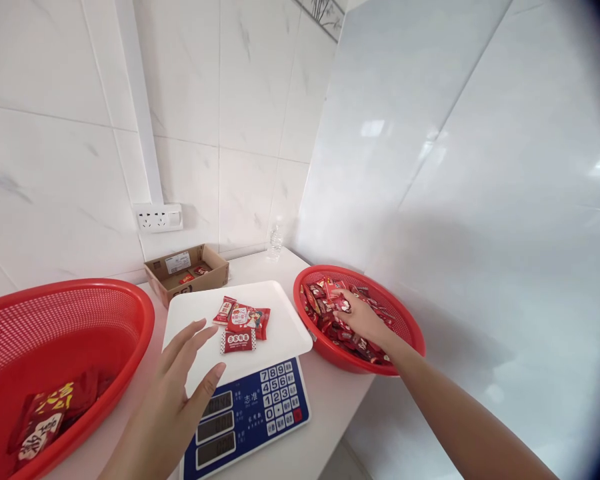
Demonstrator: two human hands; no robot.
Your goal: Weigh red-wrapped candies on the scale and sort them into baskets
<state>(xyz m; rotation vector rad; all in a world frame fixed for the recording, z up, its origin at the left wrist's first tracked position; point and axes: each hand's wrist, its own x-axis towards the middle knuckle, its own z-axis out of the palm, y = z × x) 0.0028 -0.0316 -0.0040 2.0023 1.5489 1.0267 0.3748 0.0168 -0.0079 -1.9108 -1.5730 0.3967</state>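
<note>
My left hand hovers over the near left side of a digital scale, fingers spread, with nothing in it. On the scale's white pan lie a few red wrapped candies: a small candy, a larger packet and a dark-red candy with dotted ends. My right hand reaches into the right red basket, which holds many red-wrapped candies. Its thumb and fingers are around a red-and-white candy packet; the palm side is hidden.
At the left stands another red basket with large red packets inside. A cardboard box with a few candies sits behind the scale. A clear plastic bottle stands in the corner by the tiled walls. A socket is on the wall.
</note>
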